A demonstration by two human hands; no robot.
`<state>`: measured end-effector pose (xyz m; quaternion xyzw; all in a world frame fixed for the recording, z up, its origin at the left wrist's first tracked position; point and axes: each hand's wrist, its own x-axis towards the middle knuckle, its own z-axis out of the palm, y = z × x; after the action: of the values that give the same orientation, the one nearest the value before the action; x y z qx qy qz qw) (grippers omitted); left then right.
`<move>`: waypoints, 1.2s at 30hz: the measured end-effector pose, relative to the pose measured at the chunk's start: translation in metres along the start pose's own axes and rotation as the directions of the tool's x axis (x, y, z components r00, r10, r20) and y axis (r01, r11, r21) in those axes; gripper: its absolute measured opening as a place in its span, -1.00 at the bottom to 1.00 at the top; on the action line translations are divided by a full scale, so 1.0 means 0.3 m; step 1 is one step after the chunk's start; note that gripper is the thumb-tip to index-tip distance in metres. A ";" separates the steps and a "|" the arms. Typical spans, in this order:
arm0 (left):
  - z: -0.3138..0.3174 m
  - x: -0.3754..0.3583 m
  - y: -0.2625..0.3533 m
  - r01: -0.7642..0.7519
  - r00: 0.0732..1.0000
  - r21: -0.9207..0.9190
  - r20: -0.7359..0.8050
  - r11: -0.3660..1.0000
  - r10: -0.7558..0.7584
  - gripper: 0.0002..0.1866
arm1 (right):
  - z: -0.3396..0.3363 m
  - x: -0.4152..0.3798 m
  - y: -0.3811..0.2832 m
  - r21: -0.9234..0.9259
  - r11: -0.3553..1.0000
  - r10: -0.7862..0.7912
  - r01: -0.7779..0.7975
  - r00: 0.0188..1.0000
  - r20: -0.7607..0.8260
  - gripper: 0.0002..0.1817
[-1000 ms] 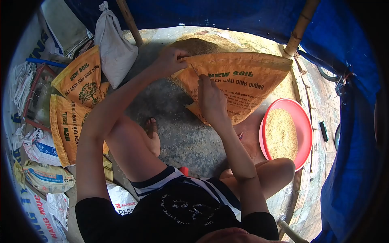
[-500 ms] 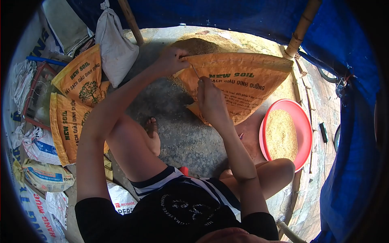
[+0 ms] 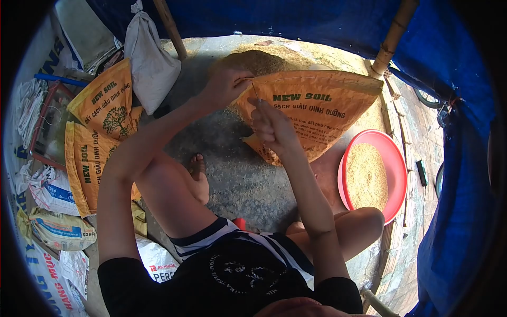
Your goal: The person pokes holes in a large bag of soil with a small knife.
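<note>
An orange NEW SOIL bag stands full in front of me, a stitched line running along its top edge. My left hand is closed on the bag's upper left corner, fingers pinched together. Just below that corner, my right hand is closed around a thin needle whose upper end meets the bag's edge. The fingers hide the needle's lower end. Whether thread runs through it is too fine to make out.
A pink basin of husk-like grain sits at the right. A tied white sack and more orange bags lie at the left. Bamboo poles and blue tarpaulin border the space. Loose husks lie behind the bag.
My left hand has shifted slightly right and down at the corner. My right hand has turned, its fingers now showing curled, and the needle stands more upright.
</note>
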<state>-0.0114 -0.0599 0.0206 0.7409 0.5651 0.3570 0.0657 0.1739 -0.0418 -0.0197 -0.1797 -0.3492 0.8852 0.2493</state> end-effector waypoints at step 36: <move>-0.041 0.081 -0.009 0.397 0.724 -0.171 0.662 0.902 -0.193 -0.55 | -0.063 0.042 0.130 -0.815 0.440 -0.430 0.377 0.885 0.178 -0.87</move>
<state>-0.0185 -0.0413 0.0393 0.6970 0.5607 0.1542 0.4196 0.1606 -0.0492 -0.0621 -0.2119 -0.7504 0.5213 0.3469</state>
